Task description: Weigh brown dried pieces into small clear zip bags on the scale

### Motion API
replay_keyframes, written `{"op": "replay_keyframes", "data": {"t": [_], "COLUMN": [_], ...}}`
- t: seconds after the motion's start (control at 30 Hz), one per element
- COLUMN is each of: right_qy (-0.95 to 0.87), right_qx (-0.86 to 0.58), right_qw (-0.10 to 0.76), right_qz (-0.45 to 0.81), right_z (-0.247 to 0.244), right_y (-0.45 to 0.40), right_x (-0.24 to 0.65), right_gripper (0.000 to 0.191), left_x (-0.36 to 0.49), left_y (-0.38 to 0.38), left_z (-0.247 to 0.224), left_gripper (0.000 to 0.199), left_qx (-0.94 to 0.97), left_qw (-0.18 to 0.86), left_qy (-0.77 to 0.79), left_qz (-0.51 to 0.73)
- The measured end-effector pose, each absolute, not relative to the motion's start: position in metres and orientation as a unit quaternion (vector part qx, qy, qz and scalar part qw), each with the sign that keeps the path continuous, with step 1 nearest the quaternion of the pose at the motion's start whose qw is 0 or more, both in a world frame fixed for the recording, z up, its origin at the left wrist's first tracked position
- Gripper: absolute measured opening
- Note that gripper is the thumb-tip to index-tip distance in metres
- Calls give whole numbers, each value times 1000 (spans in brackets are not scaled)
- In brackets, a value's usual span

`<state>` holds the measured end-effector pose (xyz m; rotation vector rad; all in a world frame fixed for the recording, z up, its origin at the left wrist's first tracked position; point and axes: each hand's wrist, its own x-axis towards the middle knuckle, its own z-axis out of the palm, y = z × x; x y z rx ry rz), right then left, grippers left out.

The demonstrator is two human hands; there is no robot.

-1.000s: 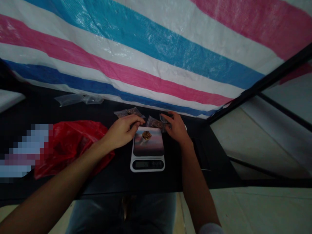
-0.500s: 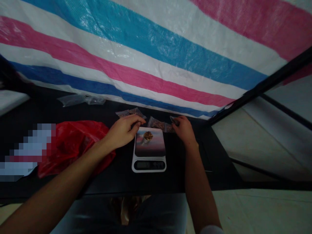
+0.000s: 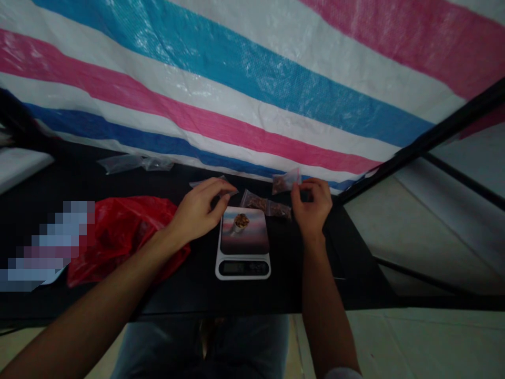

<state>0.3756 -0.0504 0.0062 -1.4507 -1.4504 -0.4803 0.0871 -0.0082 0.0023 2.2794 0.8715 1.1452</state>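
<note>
A white kitchen scale stands on the black table, with a small round container of brown bits on its plate. My right hand pinches the edge of a small clear zip bag with brown contents, raised behind the scale. Two filled bags, one beside the other, lie behind the scale. My left hand is closed at the fingertips on a clear bag near the scale's back left corner; the hand hides much of it.
A crumpled red plastic bag lies left of the scale. Further back are flat clear bags. A striped sheet hangs behind the black table. A dark frame bar slants on the right.
My right hand has lifted a filled bag up and moved right, away from the two bags on the table. My left hand has barely moved.
</note>
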Motion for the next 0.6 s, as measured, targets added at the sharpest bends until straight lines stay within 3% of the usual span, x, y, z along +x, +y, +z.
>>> {"op": "replay_keyframes", "data": {"t": [0.2,0.43,0.5,0.6], "right_qy": [-623,-728,-747,-762], "right_qx": [-497,-349,-333,-323], "right_qw": [574,585,574,560], "right_qz": [-189,-73,-22,30], "right_z": [18,10,9,8], "right_y": [-73,-80,-82,-85], "right_x": [334,300,295,289], "right_gripper": [22,5,5,6], "left_x": [87,85,85,83], "left_y": [-23,-29,-28,-26], "left_z": [14,19,18,16], "left_gripper": [39,89,88,66], "left_qx": [811,847,848,850], "left_qw": [224,265,273,302], "left_qy": [267,203,207,206], "left_qz": [470,414,404,379]}}
